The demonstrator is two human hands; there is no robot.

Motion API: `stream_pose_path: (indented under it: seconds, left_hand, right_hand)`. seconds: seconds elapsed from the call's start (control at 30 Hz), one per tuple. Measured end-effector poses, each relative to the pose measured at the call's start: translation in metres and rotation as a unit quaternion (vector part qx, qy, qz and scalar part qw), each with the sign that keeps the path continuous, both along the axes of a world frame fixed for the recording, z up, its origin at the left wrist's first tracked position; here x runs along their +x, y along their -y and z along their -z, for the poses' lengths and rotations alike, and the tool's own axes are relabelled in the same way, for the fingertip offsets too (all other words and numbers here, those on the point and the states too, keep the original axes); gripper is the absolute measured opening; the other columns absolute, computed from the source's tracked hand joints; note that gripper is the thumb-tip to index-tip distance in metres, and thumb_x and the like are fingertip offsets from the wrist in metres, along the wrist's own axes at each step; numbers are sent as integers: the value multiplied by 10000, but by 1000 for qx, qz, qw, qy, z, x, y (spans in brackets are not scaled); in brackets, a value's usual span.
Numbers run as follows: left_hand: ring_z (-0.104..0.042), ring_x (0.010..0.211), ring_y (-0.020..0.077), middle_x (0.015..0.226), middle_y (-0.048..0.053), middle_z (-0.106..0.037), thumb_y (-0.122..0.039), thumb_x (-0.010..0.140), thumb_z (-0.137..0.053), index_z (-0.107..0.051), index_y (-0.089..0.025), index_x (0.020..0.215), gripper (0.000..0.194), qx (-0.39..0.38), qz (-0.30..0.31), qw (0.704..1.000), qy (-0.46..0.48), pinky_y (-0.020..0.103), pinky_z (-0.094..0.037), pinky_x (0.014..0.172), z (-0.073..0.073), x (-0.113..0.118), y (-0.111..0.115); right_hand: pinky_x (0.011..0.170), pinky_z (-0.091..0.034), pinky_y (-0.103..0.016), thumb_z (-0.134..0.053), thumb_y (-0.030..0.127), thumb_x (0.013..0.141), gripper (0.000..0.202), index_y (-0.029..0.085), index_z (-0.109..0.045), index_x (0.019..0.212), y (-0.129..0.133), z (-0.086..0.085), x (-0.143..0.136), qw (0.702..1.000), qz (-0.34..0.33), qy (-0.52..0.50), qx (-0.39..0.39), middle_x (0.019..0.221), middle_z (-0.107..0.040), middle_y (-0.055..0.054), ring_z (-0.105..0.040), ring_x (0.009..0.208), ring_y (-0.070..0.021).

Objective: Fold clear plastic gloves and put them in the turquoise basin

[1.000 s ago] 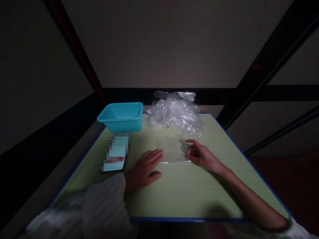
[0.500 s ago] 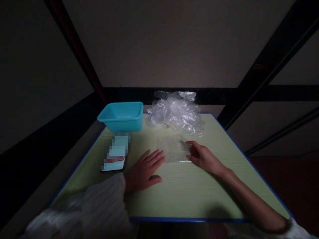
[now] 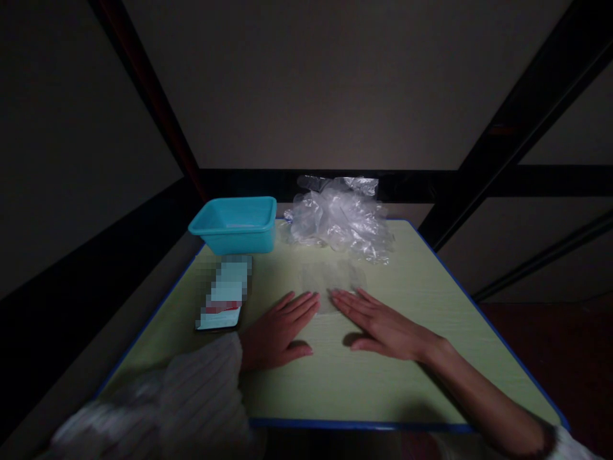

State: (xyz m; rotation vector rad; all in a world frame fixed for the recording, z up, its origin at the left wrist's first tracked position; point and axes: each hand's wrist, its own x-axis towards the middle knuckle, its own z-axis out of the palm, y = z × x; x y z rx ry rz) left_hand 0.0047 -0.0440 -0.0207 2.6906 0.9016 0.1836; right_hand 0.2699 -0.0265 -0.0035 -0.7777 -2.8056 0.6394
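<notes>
A thin, clear disposable plastic glove [image 3: 330,276] lies flat on the table, its outline faint. My left hand [image 3: 282,326] rests palm down at its lower left edge, fingers stretched out and fingertips on the film. My right hand [image 3: 383,322] lies flat across its lower right part, fingers extended to the left and thumb apart. A small gap separates the fingertips of both hands. Beyond them, a crumpled heap of clear plastic gloves [image 3: 342,217] sits at the far edge.
A turquoise plastic basket [image 3: 239,239] stands at the back left corner. In front of it lies a phone [image 3: 225,294] with a lit, partly blurred screen. The pale green table [image 3: 335,390] has a blue edge, and a wall rises behind it.
My right hand has gone from curled fingers at the glove's right edge to lying flat, further left and nearer my left hand. My left hand has stayed almost still.
</notes>
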Motion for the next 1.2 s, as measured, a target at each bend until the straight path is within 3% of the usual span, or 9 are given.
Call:
stream_pose_path:
  seconds: [0.13,0.33,0.63,1.03,1.2]
  left_hand:
    - [-166,1378,266,1487,174,-217,-415,868,-504,-124,-136,1437,739,12,5,1000,-3,463,-132,1106,2,-1,-1]
    - [-137,1384,263,1494,176,-191,-408,870,-506,-105,-122,1438,752,25,12,999,-16,462,-147,1108,3,-2,-1]
    - [-147,1382,263,1502,148,-180,-375,867,-521,-79,-161,1448,761,5,24,999,-28,475,-155,1107,0,-4,0]
    - [-144,1380,287,1505,140,-170,-392,869,-529,-197,-215,1434,678,2,27,1000,-16,505,-168,1093,0,-4,-2]
    - [-105,1387,285,1516,142,-113,-395,874,-518,-75,-214,1452,751,15,27,999,-24,503,-165,1094,4,-5,-1]
  right_hand:
    - [1123,-113,-478,-472,507,870,783,104,-128,1446,6,1,-2,999,-18,24,-22,1486,-146,-182,-108,1380,-248]
    - [1131,-97,-464,-424,560,868,820,44,-130,1434,9,-2,-1,997,-17,60,-43,1485,-102,-198,-54,1382,-255]
    - [1129,-110,-461,-438,580,850,837,55,-148,1434,12,-1,-1,997,-10,50,-62,1483,-81,-202,-47,1379,-270]
    - [1120,-99,-483,-460,576,841,819,112,-150,1440,12,3,-1,997,-15,59,-50,1488,-41,-192,-17,1377,-272]
    - [1121,-112,-478,-469,577,836,810,145,-151,1443,10,4,2,998,-20,46,-48,1495,-47,-167,-34,1378,-269]
